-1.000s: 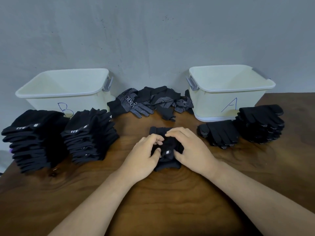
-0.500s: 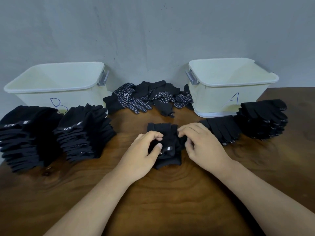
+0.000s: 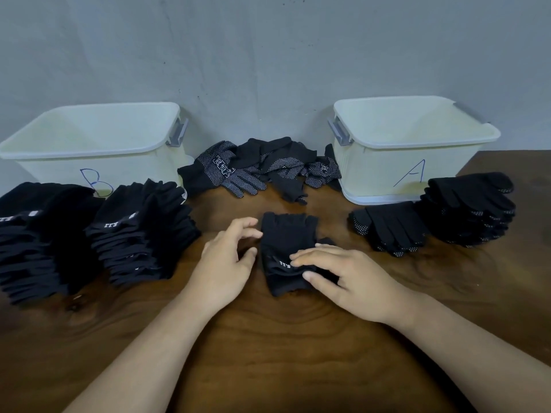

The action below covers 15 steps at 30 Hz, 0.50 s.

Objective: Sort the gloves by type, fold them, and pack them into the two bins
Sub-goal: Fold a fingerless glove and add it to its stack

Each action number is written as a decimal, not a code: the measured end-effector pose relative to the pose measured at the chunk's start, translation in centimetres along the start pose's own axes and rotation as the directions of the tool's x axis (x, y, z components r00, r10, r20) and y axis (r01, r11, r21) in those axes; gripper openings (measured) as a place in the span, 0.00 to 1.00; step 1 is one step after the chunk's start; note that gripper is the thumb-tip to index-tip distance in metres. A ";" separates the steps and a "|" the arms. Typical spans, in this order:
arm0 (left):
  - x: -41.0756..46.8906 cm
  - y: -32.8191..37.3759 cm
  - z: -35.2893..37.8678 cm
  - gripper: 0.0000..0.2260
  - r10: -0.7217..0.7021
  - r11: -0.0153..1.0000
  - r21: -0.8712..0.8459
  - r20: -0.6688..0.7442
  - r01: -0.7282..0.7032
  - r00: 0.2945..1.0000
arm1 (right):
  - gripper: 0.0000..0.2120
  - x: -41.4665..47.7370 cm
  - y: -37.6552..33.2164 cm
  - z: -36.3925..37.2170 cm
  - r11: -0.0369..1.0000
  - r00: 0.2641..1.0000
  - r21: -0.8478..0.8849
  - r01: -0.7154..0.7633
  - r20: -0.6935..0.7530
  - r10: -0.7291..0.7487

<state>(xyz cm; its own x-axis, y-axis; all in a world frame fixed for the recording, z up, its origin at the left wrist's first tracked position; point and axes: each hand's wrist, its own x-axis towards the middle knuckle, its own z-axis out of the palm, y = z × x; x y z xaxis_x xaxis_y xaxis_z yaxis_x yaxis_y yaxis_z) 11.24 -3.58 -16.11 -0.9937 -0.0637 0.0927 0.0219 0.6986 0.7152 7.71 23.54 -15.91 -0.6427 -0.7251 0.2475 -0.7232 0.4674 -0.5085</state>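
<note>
Left hand [image 3: 226, 260] lifted off folded glove [image 3: 286, 234], hovering beside it, released; right hand [image 3: 351, 275] flat, unclenched, pressing it down.

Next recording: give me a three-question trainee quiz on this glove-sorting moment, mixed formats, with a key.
1. True or false: the right hand rests on the folded glove at the middle of the table.
2. Which letter marks the right-side bin? a) A b) B c) C
3. Fill in: the loose dotted gloves lie ___ that bin and the left-side bin.
Key: 1 true; 2 a; 3 between.
</note>
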 end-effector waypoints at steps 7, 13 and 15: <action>-0.1 0.9 -0.2 0.29 0.006 0.994 0.110 0.035 -0.009 0.999 | 0.13 -0.3 0.2 0.3 0.999 0.996 0.039 0.014 -0.091 -0.011; -0.1 0.8 -0.1 0.24 0.027 0.989 0.145 0.037 -0.032 0.999 | 0.12 -0.4 0.3 -0.1 0.994 0.993 -0.068 0.085 -0.071 -0.090; 0.0 0.6 0.1 0.22 0.069 0.974 0.214 0.055 -0.080 0.996 | 0.13 -0.4 0.3 -0.1 0.993 0.995 -0.075 0.088 -0.043 -0.092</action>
<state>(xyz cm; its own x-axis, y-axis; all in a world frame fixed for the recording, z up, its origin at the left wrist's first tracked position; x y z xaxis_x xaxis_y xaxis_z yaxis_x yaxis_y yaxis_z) 11.28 -3.08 -15.78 -0.9943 0.0242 0.1037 0.0767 0.8377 0.5407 7.72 24.08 -16.06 -0.5841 -0.7423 0.3285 -0.7940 0.4385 -0.4211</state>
